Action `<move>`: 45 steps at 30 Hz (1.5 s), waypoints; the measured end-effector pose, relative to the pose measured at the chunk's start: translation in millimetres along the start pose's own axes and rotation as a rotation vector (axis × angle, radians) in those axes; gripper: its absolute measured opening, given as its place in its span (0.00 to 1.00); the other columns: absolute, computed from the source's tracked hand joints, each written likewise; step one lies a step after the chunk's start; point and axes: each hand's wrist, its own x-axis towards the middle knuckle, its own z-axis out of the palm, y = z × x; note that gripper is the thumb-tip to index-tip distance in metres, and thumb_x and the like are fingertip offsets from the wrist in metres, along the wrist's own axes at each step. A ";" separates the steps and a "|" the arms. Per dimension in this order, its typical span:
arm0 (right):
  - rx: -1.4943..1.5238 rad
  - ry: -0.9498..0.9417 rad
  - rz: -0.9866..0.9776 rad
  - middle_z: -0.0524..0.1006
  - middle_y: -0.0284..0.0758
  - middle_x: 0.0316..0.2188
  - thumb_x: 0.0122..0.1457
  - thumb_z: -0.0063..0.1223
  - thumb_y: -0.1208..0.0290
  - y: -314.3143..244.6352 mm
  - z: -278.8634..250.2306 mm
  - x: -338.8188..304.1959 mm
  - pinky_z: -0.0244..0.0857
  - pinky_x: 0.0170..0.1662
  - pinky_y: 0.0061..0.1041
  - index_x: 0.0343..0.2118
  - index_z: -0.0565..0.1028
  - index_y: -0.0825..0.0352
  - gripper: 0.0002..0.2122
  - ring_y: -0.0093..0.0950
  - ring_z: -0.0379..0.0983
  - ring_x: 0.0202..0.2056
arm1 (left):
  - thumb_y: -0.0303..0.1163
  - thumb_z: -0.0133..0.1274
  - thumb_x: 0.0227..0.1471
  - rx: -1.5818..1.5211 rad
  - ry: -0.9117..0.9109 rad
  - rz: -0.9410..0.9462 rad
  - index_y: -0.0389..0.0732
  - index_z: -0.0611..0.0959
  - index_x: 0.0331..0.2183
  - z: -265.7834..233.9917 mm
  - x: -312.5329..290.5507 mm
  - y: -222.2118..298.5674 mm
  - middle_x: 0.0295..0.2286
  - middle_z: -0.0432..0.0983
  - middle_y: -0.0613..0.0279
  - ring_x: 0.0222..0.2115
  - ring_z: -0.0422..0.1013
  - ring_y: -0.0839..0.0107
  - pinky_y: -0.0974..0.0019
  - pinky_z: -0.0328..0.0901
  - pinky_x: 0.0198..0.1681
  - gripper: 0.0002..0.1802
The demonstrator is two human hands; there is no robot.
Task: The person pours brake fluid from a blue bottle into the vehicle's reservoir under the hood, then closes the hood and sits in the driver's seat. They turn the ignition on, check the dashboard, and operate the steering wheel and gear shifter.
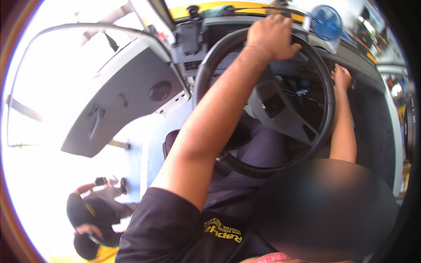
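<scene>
the steering wheel (pixel 279 117) is before me; my left hand (pixel 271 38) grips its top rim, fingers close together. my right hand (pixel 343 79) is near the dashboard (pixel 366 65), fingers half curled; whether on anything, i cannot tell. a blue fan (pixel 325 23) stands beyond.

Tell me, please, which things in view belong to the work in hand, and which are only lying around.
Likely part of the work:
steering wheel, with the left grip on its top
dashboard, beside the right grip; contact unclear

Apparently just there:
blue fan, beyond the wheel
open door, at the left
</scene>
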 end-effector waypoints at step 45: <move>-0.912 -0.336 -0.510 0.79 0.47 0.63 0.71 0.39 0.28 -158.5 36.4 -151.7 0.68 0.64 0.52 0.70 0.71 0.55 0.38 0.53 0.75 0.63 | 0.65 0.53 0.66 0.923 -0.088 -1.218 0.42 0.86 0.55 -200.0 -280.0 -245.8 0.50 0.85 0.51 0.58 0.77 0.54 0.48 0.68 0.62 0.37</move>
